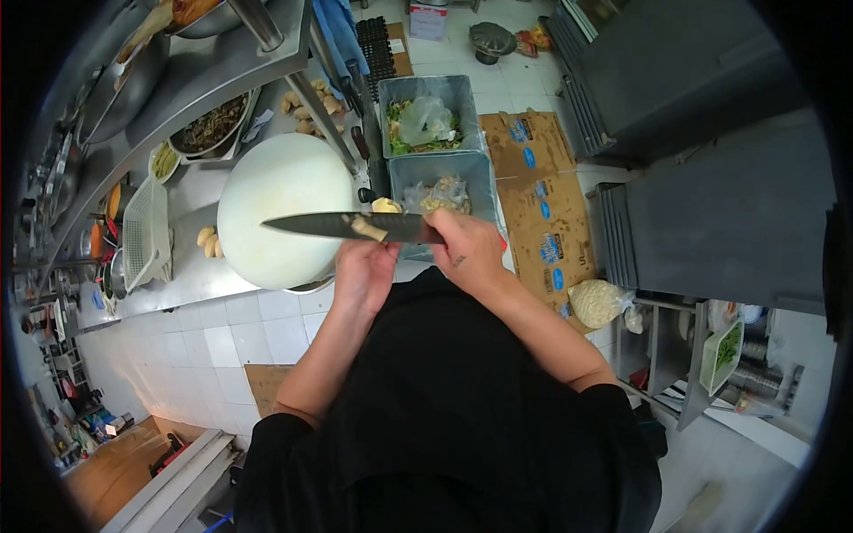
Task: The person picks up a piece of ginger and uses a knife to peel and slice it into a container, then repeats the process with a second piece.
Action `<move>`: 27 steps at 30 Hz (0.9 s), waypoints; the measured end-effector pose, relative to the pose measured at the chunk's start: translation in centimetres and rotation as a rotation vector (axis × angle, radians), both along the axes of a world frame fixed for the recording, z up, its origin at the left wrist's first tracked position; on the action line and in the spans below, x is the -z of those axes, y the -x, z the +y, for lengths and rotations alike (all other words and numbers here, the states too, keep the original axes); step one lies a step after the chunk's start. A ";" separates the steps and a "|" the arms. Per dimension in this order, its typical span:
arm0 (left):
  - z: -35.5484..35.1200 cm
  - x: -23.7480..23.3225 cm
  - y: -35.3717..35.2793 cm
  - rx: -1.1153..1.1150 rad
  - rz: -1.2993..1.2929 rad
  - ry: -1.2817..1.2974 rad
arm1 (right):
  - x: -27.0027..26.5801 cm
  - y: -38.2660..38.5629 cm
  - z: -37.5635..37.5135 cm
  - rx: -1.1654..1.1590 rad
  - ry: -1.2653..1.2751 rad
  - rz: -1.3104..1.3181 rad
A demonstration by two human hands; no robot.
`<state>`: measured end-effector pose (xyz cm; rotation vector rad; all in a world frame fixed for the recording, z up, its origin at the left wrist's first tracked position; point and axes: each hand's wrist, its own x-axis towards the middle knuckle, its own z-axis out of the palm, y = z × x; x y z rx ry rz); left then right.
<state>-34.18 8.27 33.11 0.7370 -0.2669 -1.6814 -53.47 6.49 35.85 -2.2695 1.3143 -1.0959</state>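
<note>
My right hand (469, 251) is wrapped round the handle of a large kitchen knife (311, 224), its blade pointing left over the edge of a round white cutting board (284, 191). A pale strip of peel (370, 229) clings to the blade. Just beyond the blade shows a peeled yellowish piece of ginger (386, 205). My left hand (364, 271) is closed beneath the knife, apparently round this ginger; the blade hides its fingertips. Below both hands stands a grey bin (480, 173) with scraps and a plastic bag in it.
A second grey bin (425, 86) holds green trimmings. Unpeeled ginger (306, 105) lies behind the board, and peeled pieces (210, 242) lie left of it. A white basket (147, 226) stands on the steel counter (191, 209). Flattened cardboard (533, 191) covers floor at right.
</note>
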 end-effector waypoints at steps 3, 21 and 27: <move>0.1 -0.8 0.4 -0.068 0.015 -0.075 | -0.6 -0.6 -0.3 -0.025 0.033 0.000; 0.9 -3.1 0.7 -0.001 -0.042 0.027 | -0.1 -0.1 -0.6 -0.036 -0.034 -0.017; 1.0 -2.0 -0.6 0.150 -0.054 0.075 | 5.5 3.8 -1.5 0.149 -0.267 0.036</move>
